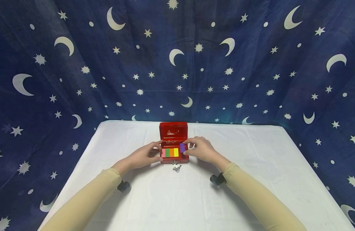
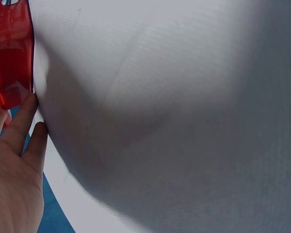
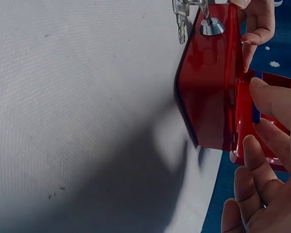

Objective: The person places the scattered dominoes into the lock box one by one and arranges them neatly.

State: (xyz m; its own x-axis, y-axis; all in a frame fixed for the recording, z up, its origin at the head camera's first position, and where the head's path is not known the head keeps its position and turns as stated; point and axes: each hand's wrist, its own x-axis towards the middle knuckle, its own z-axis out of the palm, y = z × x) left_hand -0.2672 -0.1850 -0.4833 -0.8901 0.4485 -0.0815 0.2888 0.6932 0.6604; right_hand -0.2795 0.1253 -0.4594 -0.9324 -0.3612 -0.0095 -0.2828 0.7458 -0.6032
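Note:
A small red cash box point(image 1: 174, 161) stands on the table with its lid point(image 1: 173, 131) raised. Inside, on the left, pink, green, orange and yellow blocks point(image 1: 170, 152) lie side by side. With thumb and fingers spread along the box's left end, my left hand point(image 1: 141, 156) holds it; in the left wrist view its fingertips point(image 2: 29, 102) touch the red side. My right hand point(image 1: 203, 149) pinches a purple block point(image 1: 182, 148) between thumb and fingers, upright over the right end of the box. The other right fingers are loosely bent.
Keys point(image 1: 177, 168) hang from the lock point(image 3: 212, 26) on the box's front. A white cloth point(image 1: 177, 199) covers the table. Behind it hangs a dark blue curtain point(image 1: 154, 96) with moons and stars. Dark wrist devices point(image 1: 216, 179) sit under both sleeves.

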